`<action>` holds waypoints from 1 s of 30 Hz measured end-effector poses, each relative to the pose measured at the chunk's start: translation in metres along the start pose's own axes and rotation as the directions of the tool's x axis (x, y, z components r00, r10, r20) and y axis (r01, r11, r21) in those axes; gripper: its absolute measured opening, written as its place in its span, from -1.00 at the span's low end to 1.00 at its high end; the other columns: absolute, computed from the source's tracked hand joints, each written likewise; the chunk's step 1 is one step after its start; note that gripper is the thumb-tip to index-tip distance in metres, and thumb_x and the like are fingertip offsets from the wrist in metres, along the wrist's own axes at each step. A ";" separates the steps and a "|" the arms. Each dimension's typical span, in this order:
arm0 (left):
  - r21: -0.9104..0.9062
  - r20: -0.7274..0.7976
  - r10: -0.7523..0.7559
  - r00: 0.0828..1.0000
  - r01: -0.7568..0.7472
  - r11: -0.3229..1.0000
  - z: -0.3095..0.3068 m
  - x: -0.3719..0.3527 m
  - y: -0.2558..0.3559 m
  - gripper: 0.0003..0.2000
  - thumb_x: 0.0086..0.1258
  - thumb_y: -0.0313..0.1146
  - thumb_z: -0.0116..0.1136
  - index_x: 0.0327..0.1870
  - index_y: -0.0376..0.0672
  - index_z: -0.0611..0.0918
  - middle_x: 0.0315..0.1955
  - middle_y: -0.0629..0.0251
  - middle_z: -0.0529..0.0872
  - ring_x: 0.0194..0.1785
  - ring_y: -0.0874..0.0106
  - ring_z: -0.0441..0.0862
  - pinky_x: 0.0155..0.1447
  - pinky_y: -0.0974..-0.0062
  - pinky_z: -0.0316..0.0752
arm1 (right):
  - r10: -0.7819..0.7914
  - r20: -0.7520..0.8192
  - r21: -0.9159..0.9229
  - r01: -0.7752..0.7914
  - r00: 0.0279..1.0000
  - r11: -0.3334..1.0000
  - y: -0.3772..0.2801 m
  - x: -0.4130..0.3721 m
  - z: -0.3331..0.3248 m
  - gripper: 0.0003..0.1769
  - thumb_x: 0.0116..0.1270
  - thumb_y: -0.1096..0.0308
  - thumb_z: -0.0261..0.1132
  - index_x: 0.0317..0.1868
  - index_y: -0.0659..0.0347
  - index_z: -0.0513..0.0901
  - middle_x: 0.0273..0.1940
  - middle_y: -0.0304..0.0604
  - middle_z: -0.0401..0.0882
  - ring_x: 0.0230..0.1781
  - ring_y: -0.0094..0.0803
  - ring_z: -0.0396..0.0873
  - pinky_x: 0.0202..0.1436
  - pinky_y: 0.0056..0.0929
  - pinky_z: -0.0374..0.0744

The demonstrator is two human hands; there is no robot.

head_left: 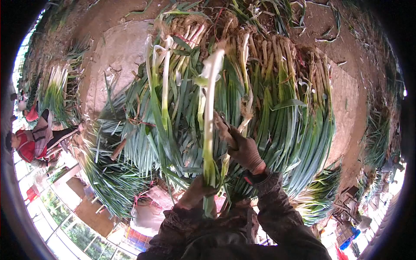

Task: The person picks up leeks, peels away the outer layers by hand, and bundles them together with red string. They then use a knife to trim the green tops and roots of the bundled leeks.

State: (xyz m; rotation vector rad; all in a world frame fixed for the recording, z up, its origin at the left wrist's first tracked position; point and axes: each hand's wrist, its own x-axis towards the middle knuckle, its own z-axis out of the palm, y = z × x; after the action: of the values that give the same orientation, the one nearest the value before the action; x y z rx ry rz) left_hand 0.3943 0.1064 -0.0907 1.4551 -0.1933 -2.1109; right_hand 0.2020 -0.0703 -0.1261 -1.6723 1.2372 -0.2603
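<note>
Head view: a single green onion (pixel 209 117) stands upright in the middle of the frame. Its long shaft is smooth, round and pale white towards the top, and it turns to glossy green where the flat leaves begin lower down. The left hand (pixel 197 193), in a dark, earth-stained glove, is clenched round the green part near the bottom of the picture, with its rough, soiled sleeve rising from below. The right hand (pixel 245 149), in a brown glove, is raised just beside the stalk with the wrist bent. Its fingers (pixel 223 125) are drawn together against the stalk's side, but whether they pinch a strip of skin or only touch it I cannot tell. Behind the stalk lies a broad heap of onions (pixel 277 108). Their muddy, stringy root ends are turned upward and their long blade-like leaves fan downward, and some bundles are tied with red string. The heap rests on a bare earth floor (pixel 117 56), brown and crumbly. Far left, another person (pixel 30 145) in red sits by a smaller pile (pixel 54 93)
</note>
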 end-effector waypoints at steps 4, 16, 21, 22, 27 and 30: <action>0.102 -0.155 0.115 0.981 -0.100 0.990 -0.015 -0.015 0.027 -0.61 0.19 -0.54 0.37 0.06 -0.25 0.58 -0.19 0.33 0.68 -0.14 0.45 0.65 -0.05 0.46 0.61 | -0.128 0.042 0.045 0.126 0.991 0.991 -0.069 0.020 0.003 -0.22 0.20 0.30 0.31 0.47 0.08 0.33 -0.29 0.21 0.68 -0.30 0.23 0.67 -0.22 0.05 0.63; 0.877 -0.479 0.833 0.275 0.194 0.440 -0.074 0.078 0.036 -0.38 0.23 -0.29 0.38 0.30 -0.27 0.40 -0.03 -0.14 0.65 0.04 -0.12 0.61 0.13 0.03 0.52 | 0.178 -0.036 0.000 -0.178 0.983 0.984 -0.009 -0.074 0.007 -0.15 0.18 0.28 0.36 0.51 0.04 0.27 -0.25 0.18 0.68 -0.27 0.21 0.68 -0.25 0.00 0.63; 0.973 -0.138 0.627 0.766 -0.014 0.232 0.013 0.159 0.010 -0.48 0.26 -0.14 0.38 0.15 -0.24 0.51 -0.08 -0.05 0.67 -0.10 -0.07 0.66 -0.04 0.00 0.52 | 0.391 -0.002 0.064 -0.390 0.920 0.918 0.011 -0.122 -0.009 -0.20 0.13 0.43 0.31 0.46 0.13 0.38 -0.04 0.24 0.66 -0.01 0.19 0.65 -0.06 -0.13 0.65; 0.966 -0.193 0.561 0.805 0.054 0.255 0.019 0.180 0.004 -0.51 0.31 -0.19 0.34 0.16 -0.22 0.48 -0.02 -0.04 0.66 -0.08 -0.06 0.67 -0.06 -0.01 0.53 | 0.402 0.012 0.061 -0.402 0.915 0.913 0.012 -0.127 -0.007 -0.21 0.13 0.44 0.31 0.46 0.12 0.38 -0.02 0.24 0.65 0.01 0.19 0.64 -0.05 -0.13 0.64; 0.987 -0.156 0.574 0.804 0.103 0.124 0.023 0.212 0.008 -0.66 0.38 -0.26 0.24 0.06 -0.21 0.47 -0.26 -0.02 0.68 -0.23 0.02 0.70 -0.19 0.01 0.53 | 0.417 -0.008 0.103 -0.414 0.909 0.904 0.020 -0.157 -0.002 -0.22 0.14 0.47 0.29 0.46 0.15 0.38 -0.04 0.22 0.69 0.01 0.07 0.70 -0.02 -0.23 0.66; 0.976 -0.104 0.715 0.692 -0.067 0.207 0.036 0.203 0.059 -0.66 0.40 -0.21 0.26 0.02 -0.20 0.49 -0.33 0.03 0.69 -0.31 0.04 0.69 -0.24 0.07 0.53 | 0.409 -0.098 0.228 -0.379 0.907 0.897 0.013 -0.156 -0.008 -0.24 0.14 0.49 0.28 0.44 0.20 0.40 -0.04 0.15 0.71 0.01 -0.08 0.74 0.01 -0.30 0.65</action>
State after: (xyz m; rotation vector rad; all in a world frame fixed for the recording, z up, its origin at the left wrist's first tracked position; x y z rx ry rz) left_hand 0.3321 -0.0551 -0.2170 2.2026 -1.6485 -0.8660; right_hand 0.1183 0.0526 -0.0760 -1.2088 1.5726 -0.2508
